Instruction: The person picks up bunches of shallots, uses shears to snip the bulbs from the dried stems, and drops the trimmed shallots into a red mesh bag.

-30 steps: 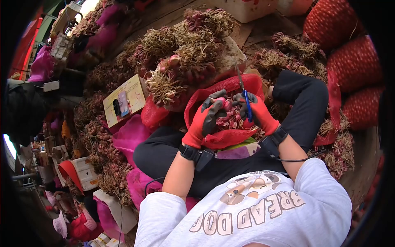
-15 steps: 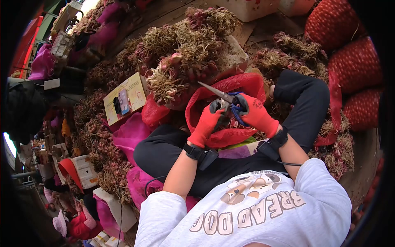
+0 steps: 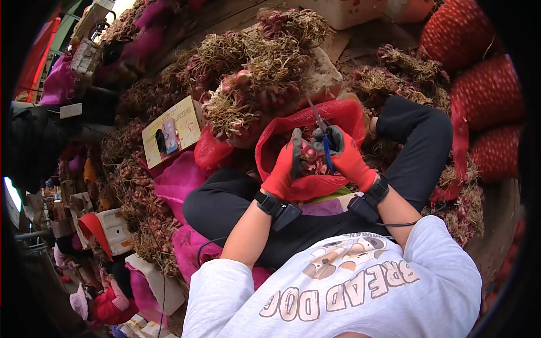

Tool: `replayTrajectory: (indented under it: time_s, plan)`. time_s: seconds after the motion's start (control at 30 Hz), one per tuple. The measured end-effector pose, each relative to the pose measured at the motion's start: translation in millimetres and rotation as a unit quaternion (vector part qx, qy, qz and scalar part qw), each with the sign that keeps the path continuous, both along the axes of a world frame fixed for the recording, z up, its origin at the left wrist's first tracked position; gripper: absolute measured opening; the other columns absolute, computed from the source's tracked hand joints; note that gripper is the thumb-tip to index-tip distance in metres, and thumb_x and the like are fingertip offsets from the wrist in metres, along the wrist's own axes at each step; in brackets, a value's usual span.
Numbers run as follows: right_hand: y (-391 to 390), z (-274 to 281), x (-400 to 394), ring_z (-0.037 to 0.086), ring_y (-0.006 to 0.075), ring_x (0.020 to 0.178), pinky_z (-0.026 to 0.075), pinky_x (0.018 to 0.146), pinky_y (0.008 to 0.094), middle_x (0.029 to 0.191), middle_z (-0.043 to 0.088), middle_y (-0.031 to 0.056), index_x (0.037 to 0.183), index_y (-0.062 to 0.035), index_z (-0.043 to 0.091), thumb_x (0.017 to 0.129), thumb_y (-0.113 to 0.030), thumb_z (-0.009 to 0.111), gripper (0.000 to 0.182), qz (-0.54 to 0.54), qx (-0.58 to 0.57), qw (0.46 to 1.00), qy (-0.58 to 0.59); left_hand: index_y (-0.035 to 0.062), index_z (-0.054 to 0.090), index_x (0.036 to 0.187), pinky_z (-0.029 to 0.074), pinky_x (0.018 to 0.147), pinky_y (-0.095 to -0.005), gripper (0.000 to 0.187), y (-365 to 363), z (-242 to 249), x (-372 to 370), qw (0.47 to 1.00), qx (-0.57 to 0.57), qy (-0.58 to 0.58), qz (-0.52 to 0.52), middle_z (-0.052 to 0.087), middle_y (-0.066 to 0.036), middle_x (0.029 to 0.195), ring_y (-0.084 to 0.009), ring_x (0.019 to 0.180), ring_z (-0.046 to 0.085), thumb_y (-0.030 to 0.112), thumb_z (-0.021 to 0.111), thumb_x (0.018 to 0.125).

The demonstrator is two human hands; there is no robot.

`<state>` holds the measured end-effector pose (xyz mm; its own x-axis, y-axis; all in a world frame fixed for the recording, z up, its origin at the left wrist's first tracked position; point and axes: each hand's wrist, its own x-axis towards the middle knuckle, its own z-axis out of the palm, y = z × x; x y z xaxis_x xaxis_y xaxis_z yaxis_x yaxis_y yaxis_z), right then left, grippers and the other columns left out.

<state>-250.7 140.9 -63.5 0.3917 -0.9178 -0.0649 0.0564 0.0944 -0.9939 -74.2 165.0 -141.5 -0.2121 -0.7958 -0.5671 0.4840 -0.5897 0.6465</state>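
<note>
My right hand (image 3: pixel 350 156), in a red glove with grey fingers, is closed round a pair of scissors (image 3: pixel 326 147) with blue handles. The blades point up and away from me. My left hand (image 3: pixel 287 163), gloved alike, has its fingers stretched out at the left of a red mesh bag's opening. Reddish-purple shallots (image 3: pixel 307 152) show right beside its fingers, over the bag. The red mesh bag (image 3: pixel 270 132) lies open between my legs, with shallots inside. Beyond it, bunches of shallots with dry roots (image 3: pixel 265 62) are piled on a pale block (image 3: pixel 324 73).
A yellow box (image 3: pixel 186 115) with a phone (image 3: pixel 169 135) on it stands left of the pile. Full red mesh sacks (image 3: pixel 487 90) are stacked at the right. More shallot bunches (image 3: pixel 152 225) lie along the left. A person in red (image 3: pixel 110 304) is at lower left.
The scissors have swung from pointing up-left to pointing more straight up. My left hand's fingers have straightened and moved apart from the scissors, and shallots now show between my hands.
</note>
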Motion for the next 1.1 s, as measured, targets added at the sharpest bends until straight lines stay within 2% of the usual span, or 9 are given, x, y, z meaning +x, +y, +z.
replayTrajectory:
  time_s: [0.1, 0.17, 0.27, 0.47, 0.53, 0.6, 0.7, 0.83, 1.1]
  plan:
    - [6, 0, 6, 0.062, 0.026, 0.086, 0.05, 0.076, 0.0343, 0.094, 0.062, 0.0117, 0.108, -0.0025, 0.054, 0.077, -0.006, 0.069, 0.035, 0.023, -0.179, 0.973, 0.146, 0.0109, 0.06, 0.099, 0.053, 0.072, -0.0313, 0.049, 9, 65, -21, 0.999, -0.023, 0.001, 0.026, 0.063, -0.006, 0.09, -0.0162, 0.079, 0.062, 0.057, 0.043, 0.095]
    - [7, -4, 9, 0.059, 0.0397, 0.087, 0.049, 0.076, 0.044, 0.097, 0.059, 0.0179, 0.108, -0.0024, 0.052, 0.071, -0.013, 0.07, 0.042, 0.056, -0.281, 0.927, 0.241, 0.0104, 0.061, 0.105, 0.054, 0.073, -0.0304, 0.054, 11, 38, -18, 0.994, -0.027, 0.101, 0.022, 0.065, -0.004, 0.093, -0.0154, 0.082, 0.064, 0.059, 0.04, 0.095]
    - [16, -7, 11, 0.058, 0.0389, 0.091, 0.048, 0.078, 0.0451, 0.1, 0.058, 0.0178, 0.108, -0.0028, 0.052, 0.071, -0.014, 0.07, 0.042, 0.07, -0.363, 0.888, 0.273, 0.0092, 0.061, 0.112, 0.055, 0.074, -0.0302, 0.056, 15, 37, -16, 0.993, 0.0, 0.118, 0.018, 0.066, -0.004, 0.099, -0.016, 0.084, 0.065, 0.058, 0.039, 0.095]
    - [18, -17, 15, 0.062, 0.0359, 0.083, 0.05, 0.071, 0.0413, 0.094, 0.061, 0.0175, 0.111, -0.0014, 0.052, 0.072, -0.008, 0.069, 0.043, 0.012, -0.35, 0.895, 0.277, 0.0077, 0.06, 0.11, 0.054, 0.071, -0.0313, 0.05, 14, 42, -15, 0.99, -0.035, 0.128, 0.036, 0.066, -0.003, 0.095, -0.0168, 0.083, 0.065, 0.052, 0.041, 0.097]
    - [19, -13, 12, 0.064, 0.0342, 0.085, 0.05, 0.073, 0.0386, 0.096, 0.063, 0.0186, 0.11, -0.0004, 0.053, 0.076, -0.007, 0.068, 0.038, 0.009, -0.242, 0.945, 0.218, 0.005, 0.059, 0.106, 0.053, 0.072, -0.0318, 0.044, 11, 18, -16, 0.993, -0.039, 0.092, 0.065, 0.065, -0.004, 0.095, -0.0178, 0.085, 0.064, 0.045, 0.043, 0.099]
    - [23, -14, 8, 0.065, 0.0323, 0.085, 0.051, 0.074, 0.0362, 0.095, 0.064, 0.0176, 0.109, 0.0, 0.054, 0.079, -0.007, 0.067, 0.034, 0.005, -0.171, 0.966, 0.192, 0.0062, 0.055, 0.097, 0.05, 0.065, -0.0299, 0.035, 10, 13, -1, 0.94, -0.219, -0.263, 0.005, 0.06, -0.002, 0.088, -0.015, 0.075, 0.058, 0.04, 0.049, 0.098]
    - [24, -21, 1, 0.066, 0.026, 0.084, 0.052, 0.076, 0.0325, 0.093, 0.065, 0.0123, 0.107, -0.0002, 0.053, 0.081, -0.006, 0.066, 0.03, -0.017, -0.067, 0.989, 0.129, 0.0073, 0.05, 0.09, 0.051, 0.054, -0.0319, 0.029, -2, 36, -6, 0.97, -0.064, 0.156, 0.178, 0.054, -0.003, 0.086, -0.0176, 0.067, 0.054, 0.035, 0.052, 0.097]
    - [8, -15, 3, 0.064, 0.013, 0.089, 0.052, 0.078, 0.027, 0.097, 0.065, 0.0049, 0.107, -0.0002, 0.054, 0.083, 0.0, 0.065, 0.026, -0.067, 0.101, 0.992, -0.034, 0.0051, 0.052, 0.123, 0.049, 0.094, -0.0328, 0.04, 4, 45, -8, 0.977, -0.133, 0.117, 0.118, 0.056, -0.005, 0.116, -0.0164, 0.101, 0.057, 0.036, 0.053, 0.097]
    - [1, -16, -1, 0.065, 0.0152, 0.083, 0.051, 0.074, 0.0313, 0.089, 0.067, 0.0065, 0.102, -0.0011, 0.059, 0.081, -0.006, 0.07, 0.024, -0.072, -0.059, 0.991, 0.1, 0.0051, 0.055, 0.118, 0.054, 0.082, -0.0329, 0.033, 0, 40, -10, 0.975, -0.105, 0.13, 0.146, 0.059, -0.003, 0.109, -0.0164, 0.091, 0.06, 0.03, 0.054, 0.096]
